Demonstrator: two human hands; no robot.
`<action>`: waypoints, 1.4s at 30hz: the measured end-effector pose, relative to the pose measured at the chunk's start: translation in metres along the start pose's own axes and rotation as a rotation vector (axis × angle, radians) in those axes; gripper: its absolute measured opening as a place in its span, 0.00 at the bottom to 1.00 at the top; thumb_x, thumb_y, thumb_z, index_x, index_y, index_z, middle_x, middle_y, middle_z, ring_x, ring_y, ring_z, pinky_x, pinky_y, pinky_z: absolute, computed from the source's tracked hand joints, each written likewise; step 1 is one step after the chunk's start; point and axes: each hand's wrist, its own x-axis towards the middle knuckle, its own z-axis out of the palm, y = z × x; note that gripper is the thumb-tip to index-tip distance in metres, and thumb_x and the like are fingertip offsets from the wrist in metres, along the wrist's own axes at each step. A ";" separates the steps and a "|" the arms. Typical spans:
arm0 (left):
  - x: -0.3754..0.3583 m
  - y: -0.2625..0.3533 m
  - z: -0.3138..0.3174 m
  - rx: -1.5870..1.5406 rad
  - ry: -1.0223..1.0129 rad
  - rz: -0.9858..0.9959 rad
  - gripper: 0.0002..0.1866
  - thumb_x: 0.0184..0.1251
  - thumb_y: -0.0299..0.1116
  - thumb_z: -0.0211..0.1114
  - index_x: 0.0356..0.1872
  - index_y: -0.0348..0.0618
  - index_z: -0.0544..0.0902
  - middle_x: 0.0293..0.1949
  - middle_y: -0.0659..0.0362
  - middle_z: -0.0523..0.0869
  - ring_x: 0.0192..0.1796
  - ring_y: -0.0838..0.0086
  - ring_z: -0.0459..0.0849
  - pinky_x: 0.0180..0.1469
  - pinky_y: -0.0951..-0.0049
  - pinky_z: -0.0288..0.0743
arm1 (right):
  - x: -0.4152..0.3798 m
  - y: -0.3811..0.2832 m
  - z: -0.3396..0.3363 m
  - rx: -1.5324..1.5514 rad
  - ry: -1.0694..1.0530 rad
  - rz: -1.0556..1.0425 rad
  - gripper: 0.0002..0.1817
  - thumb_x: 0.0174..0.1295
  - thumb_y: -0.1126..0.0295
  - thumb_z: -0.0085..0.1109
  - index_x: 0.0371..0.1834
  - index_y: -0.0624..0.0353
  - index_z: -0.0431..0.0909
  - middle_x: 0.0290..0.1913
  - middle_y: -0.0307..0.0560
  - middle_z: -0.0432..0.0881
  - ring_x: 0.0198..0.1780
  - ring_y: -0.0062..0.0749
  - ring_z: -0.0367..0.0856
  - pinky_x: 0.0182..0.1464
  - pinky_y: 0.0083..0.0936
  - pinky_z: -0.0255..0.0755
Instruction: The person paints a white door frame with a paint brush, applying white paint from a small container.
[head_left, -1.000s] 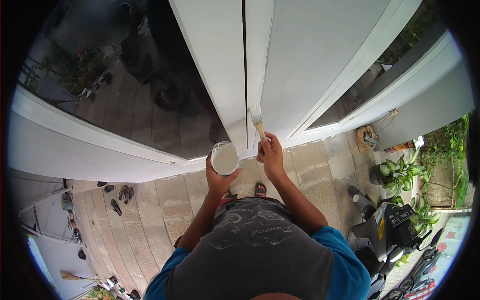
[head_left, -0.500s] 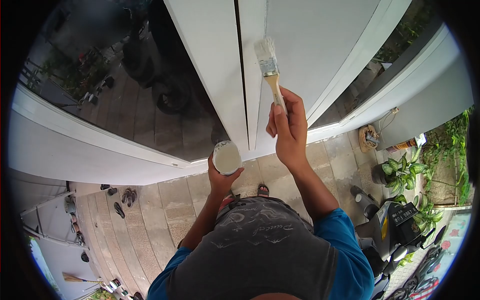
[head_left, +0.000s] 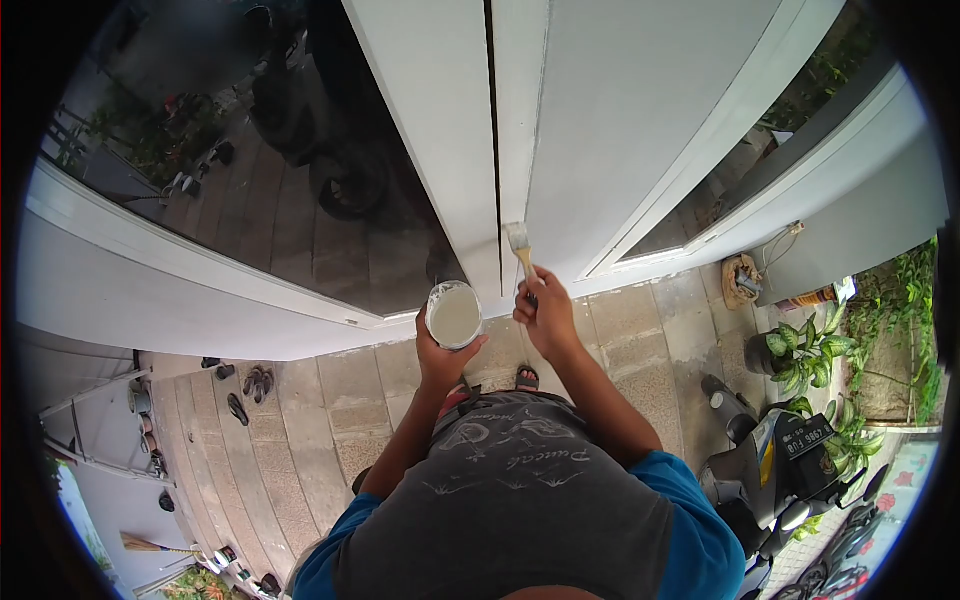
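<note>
My left hand is closed around a tub of off-white paint, held upright in front of my waist with its top uncovered. In my right hand is a paintbrush, gripped by its pale wooden handle. Its bristles point up and away from me, right at the narrow white strip beside a dark vertical gap. To the right of that strip stretches a wide pale panel.
Dark glass in a white frame stands to the left. A parked motorbike, a potted plant and a sack are on the right. Several sandals lie on the paved floor at left.
My right hand has come down and toward me with the paintbrush, from higher on the panel to low on the narrow strip. The left hand keeps the paint tub nearly still.
</note>
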 end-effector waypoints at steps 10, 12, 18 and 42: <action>0.001 0.009 0.003 0.016 0.014 -0.030 0.49 0.41 0.28 0.85 0.66 0.37 0.63 0.56 0.51 0.79 0.58 0.66 0.80 0.60 0.65 0.74 | -0.064 -0.100 0.092 -0.026 -0.421 -0.400 0.17 0.76 0.67 0.46 0.65 0.57 0.65 0.36 0.39 0.71 0.25 0.17 0.60 0.27 0.17 0.58; 0.002 0.007 0.002 0.035 -0.010 -0.038 0.49 0.40 0.28 0.85 0.65 0.37 0.63 0.57 0.51 0.78 0.59 0.65 0.79 0.62 0.64 0.72 | -0.047 -0.097 0.086 -0.064 -0.434 -0.439 0.17 0.76 0.66 0.47 0.66 0.55 0.65 0.36 0.38 0.72 0.25 0.16 0.60 0.28 0.17 0.59; 0.000 0.005 0.003 -0.037 -0.001 -0.028 0.48 0.40 0.27 0.84 0.65 0.37 0.64 0.57 0.51 0.78 0.59 0.65 0.79 0.62 0.64 0.72 | -0.004 -0.012 0.017 0.005 -0.199 -0.198 0.18 0.75 0.67 0.49 0.64 0.56 0.64 0.34 0.37 0.71 0.24 0.17 0.61 0.27 0.20 0.60; 0.000 0.005 0.005 -0.025 0.003 0.014 0.49 0.40 0.28 0.84 0.65 0.37 0.63 0.57 0.50 0.78 0.60 0.65 0.79 0.62 0.63 0.73 | -0.003 -0.006 0.002 -0.054 -0.144 -0.186 0.17 0.75 0.67 0.49 0.64 0.54 0.65 0.33 0.36 0.71 0.24 0.16 0.62 0.29 0.19 0.60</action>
